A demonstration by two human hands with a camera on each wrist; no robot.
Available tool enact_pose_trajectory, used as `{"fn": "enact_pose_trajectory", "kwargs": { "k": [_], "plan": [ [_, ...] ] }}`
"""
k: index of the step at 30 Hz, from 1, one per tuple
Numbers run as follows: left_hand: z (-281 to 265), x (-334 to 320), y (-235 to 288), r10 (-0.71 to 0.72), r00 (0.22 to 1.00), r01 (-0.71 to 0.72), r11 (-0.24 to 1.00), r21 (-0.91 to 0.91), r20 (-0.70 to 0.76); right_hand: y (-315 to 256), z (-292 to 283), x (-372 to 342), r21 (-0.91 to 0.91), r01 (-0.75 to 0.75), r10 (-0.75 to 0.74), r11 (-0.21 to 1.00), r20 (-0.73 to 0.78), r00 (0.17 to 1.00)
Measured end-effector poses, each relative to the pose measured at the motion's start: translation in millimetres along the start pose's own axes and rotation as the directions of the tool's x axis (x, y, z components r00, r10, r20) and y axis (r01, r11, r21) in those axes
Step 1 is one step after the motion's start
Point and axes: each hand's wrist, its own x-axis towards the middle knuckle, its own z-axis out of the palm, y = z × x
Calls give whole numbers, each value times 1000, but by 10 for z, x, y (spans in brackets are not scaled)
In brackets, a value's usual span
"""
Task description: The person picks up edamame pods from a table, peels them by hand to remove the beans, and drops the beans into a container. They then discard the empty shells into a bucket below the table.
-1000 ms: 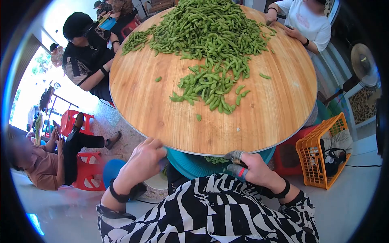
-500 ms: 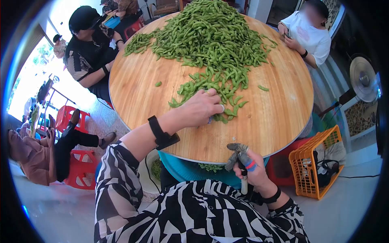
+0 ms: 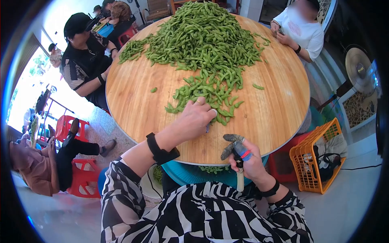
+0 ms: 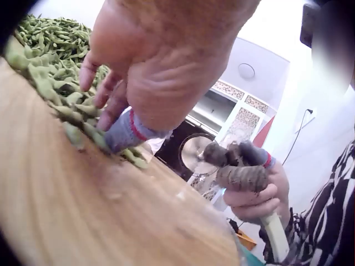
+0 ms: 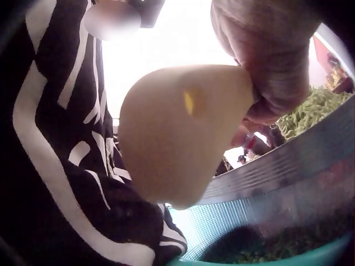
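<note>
Green edamame pods (image 3: 206, 40) form a tall heap on the round wooden table (image 3: 275, 105), with a thinner tongue of pods spreading toward me. At the near end of that tongue my left hand (image 3: 192, 121) reaches palm down. In the left wrist view its covered thumb (image 4: 125, 132) and fingertips close together on a few pods (image 4: 72, 133). My right hand (image 3: 249, 162), with grey covers on its fingers, is over the near table edge. It grips a tool by its pale handle (image 3: 240, 182); the fingers hide the tool's working end.
Below the table edge sits a teal basin (image 3: 178, 172) with pods inside, beside a whitish bucket (image 3: 149, 188). An orange crate (image 3: 302, 162) and a fan (image 3: 358, 69) stand at right, red stools (image 3: 84, 176) at left. Other people sit at the table and beyond.
My left hand swung from the near table edge onto the pods, then drew slightly back toward me. My right hand rose a little at the edge, exposing the pale handle.
</note>
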Motion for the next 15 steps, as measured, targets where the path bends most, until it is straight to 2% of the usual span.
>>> {"fn": "enact_pose_trajectory", "kwargs": {
  "k": [1, 5, 7, 8, 9, 10, 11, 13, 14, 15],
  "plan": [
    [-6, 15, 38, -40, 998, 39, 999, 22, 42, 11, -6, -5, 13, 2, -2, 1000, -9, 1000],
    [56, 39, 37, -71, 997, 71, 997, 11, 25, 6, 0, 13, 46, -17, 19, 999, -46, 999],
    [52, 46, 59, -43, 993, 48, 998, 49, -113, 2, 17, 13, 122, -15, 25, 992, -84, 996],
    [32, 24, 83, -38, 993, 43, 998, 46, -109, 10, 27, 27, 125, -13, 25, 992, -90, 996],
    [-54, -13, 152, -203, 975, 164, 933, -320, -92, 25, 42, 47, 129, 4, 10, 992, -103, 995],
    [-121, -43, 224, -349, 937, 261, 727, -635, -14, 36, 61, 64, 132, 22, -7, 991, -115, 993],
    [-155, -61, 294, -344, 939, 259, 727, -636, -11, 38, 86, 80, 134, 24, -8, 991, -120, 993],
    [-171, -124, 439, -493, 848, 396, 349, -849, 192, 44, 127, 89, 211, -7, 33, 978, -117, 993],
    [-106, -167, 469, -495, 847, 397, 348, -849, 193, 63, 118, 90, 211, -9, 34, 977, -116, 993],
    [-39, -198, 490, -474, 867, 333, 323, -886, 153, 95, 102, 100, 241, -24, 39, 970, -59, 997]
  ]
}}
